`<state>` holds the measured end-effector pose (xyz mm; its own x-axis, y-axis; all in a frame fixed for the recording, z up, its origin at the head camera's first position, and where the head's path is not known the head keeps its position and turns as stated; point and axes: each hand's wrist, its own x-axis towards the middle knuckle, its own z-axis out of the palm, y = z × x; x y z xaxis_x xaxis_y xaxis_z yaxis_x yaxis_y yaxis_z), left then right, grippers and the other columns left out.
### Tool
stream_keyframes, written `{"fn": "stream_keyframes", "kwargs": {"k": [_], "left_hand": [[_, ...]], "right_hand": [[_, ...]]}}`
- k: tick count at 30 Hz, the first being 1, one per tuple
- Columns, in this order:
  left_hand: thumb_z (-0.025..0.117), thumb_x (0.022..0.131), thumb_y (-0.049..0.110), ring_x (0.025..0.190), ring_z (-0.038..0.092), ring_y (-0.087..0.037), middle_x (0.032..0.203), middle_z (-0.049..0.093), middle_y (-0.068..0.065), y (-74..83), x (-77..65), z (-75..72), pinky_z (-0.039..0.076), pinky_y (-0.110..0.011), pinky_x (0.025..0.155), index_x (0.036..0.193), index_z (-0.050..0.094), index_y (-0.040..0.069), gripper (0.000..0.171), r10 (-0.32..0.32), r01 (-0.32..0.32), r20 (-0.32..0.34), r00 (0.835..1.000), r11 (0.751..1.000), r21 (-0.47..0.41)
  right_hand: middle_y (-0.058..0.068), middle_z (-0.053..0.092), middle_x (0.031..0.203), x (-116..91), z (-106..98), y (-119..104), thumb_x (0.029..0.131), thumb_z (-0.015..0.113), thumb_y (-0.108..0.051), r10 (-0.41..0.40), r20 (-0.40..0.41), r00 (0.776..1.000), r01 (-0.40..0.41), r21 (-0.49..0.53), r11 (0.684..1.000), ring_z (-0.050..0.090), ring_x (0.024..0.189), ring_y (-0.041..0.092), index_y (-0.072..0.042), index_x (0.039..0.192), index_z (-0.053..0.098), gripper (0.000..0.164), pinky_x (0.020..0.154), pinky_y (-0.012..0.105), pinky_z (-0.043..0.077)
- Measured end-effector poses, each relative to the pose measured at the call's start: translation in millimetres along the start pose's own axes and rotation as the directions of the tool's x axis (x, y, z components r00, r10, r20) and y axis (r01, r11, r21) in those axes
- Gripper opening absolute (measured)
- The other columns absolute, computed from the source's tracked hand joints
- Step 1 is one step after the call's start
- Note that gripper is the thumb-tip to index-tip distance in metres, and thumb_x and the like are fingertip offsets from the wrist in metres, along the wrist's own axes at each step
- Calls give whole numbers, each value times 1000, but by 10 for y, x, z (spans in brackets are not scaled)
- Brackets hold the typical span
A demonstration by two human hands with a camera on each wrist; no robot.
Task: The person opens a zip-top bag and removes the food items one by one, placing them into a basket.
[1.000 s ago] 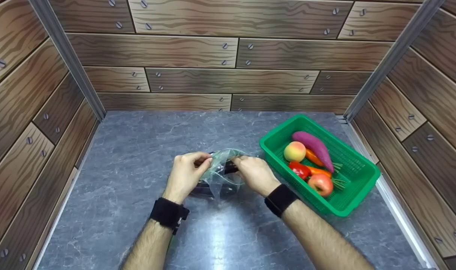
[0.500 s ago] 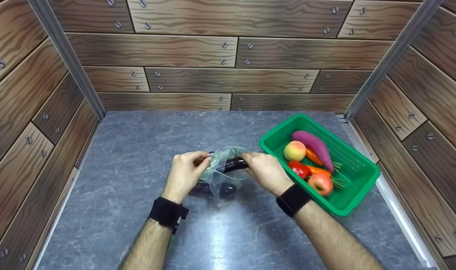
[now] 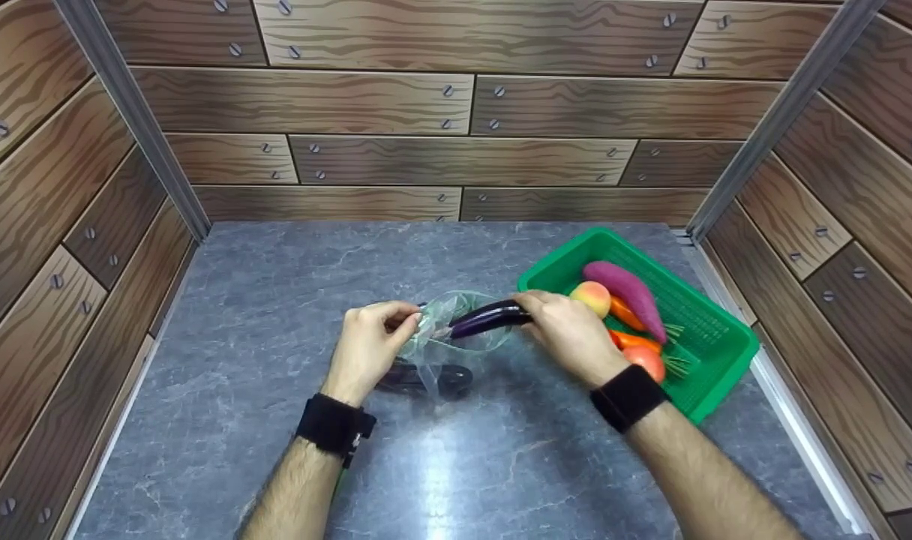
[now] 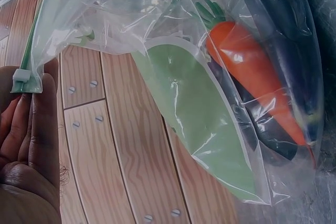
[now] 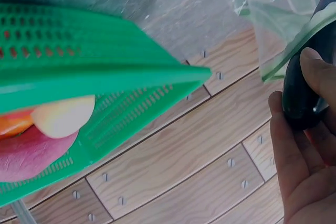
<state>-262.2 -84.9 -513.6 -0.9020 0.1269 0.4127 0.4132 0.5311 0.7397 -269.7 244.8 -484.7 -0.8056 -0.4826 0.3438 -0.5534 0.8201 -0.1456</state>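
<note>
My left hand (image 3: 372, 345) pinches the rim of a clear zip bag (image 4: 194, 119) between thumb and fingers, right by its white slider (image 4: 21, 75). The bag's mouth gapes toward the right. Curled around one end of a dark purple eggplant (image 3: 490, 319), my right hand (image 3: 572, 330) holds it at the bag's mouth, with the other end reaching inside the opening. Through the clear film show an orange carrot (image 4: 252, 72) with a green top and other dark eggplants (image 3: 426, 380). The bag sits on the grey tabletop.
A green plastic basket (image 3: 715, 360) stands to the right, partly behind my right hand. In it lie a purple sweet potato (image 3: 627, 296), a peach (image 3: 591, 298), carrots (image 3: 632, 341) and a red apple (image 3: 643, 362). Wood-patterned walls (image 3: 456, 161) enclose the table.
My right hand has moved right, drawing the eggplant partway out of the bag's mouth, and now overlaps the basket. My left hand keeps its pinch on the bag's rim, almost still.
</note>
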Motion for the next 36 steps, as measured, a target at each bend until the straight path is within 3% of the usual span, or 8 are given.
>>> {"fn": "stream_keyframes", "kwargs": {"k": [17, 25, 36], "left_hand": [[85, 108, 10, 86, 85, -17, 100, 91, -7, 8, 20, -2, 74, -36, 81, 115, 91, 6, 10, 4, -4, 2, 1000, 1000, -3], [84, 109, 10, 86, 85, -16, 99, 91, -6, 23, 17, -14, 73, -35, 81, 115, 91, 7, 10, -3, 3, 6, 1000, 1000, -1], [84, 109, 10, 87, 85, -17, 100, 91, -6, 21, 23, -9, 74, -37, 81, 114, 91, 7, 10, 0, 0, 7, 1000, 1000, 2]], "right_hand": [[19, 87, 135, -134, -319, 286, 97, 95, -8, -5, -91, 996, 3, -20, 1000, 86, 122, 37, -1, 142, 79, 49, 102, 55, 72], [23, 87, 133, -164, -504, 414, 95, 96, -4, 46, -116, 992, -51, -37, 998, 86, 116, 44, 0, 144, 77, 52, 99, 61, 73], [26, 81, 146, -235, -639, 665, 100, 92, -4, 133, -109, 985, -137, -36, 990, 82, 126, 49, 2, 149, 74, 53, 102, 65, 71]]}}
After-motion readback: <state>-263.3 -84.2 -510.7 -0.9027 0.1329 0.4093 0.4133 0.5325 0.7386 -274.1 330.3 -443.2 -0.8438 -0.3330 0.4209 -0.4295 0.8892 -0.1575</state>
